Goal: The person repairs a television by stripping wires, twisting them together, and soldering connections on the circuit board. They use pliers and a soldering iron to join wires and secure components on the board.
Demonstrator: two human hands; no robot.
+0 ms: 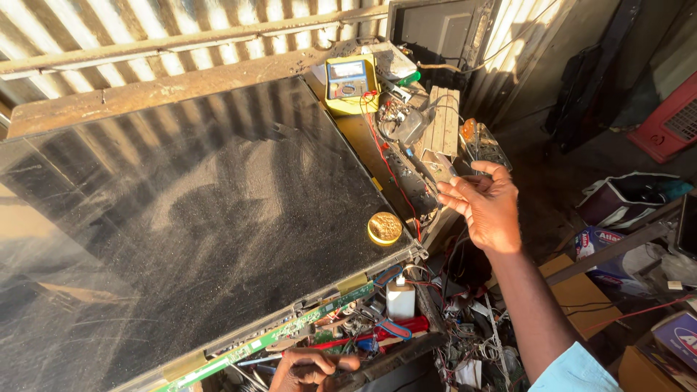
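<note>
At the lower edge of my view, the left hand (312, 369) is partly cut off; its fingers curl shut on something dark that I cannot identify, just below the green circuit strip (290, 335) along the near edge of the large black panel (196, 218). The right hand (485, 203) is raised beside the cluttered worktop (363, 138), palm facing me, fingers loosely spread; thumb and forefinger seem to pinch a thin wire, too fine to confirm. A round yellow tin (385, 228) sits on the panel's right corner. A yellow multimeter (348, 83) lies well beyond, its red lead (388, 167) trailing toward the tin.
</note>
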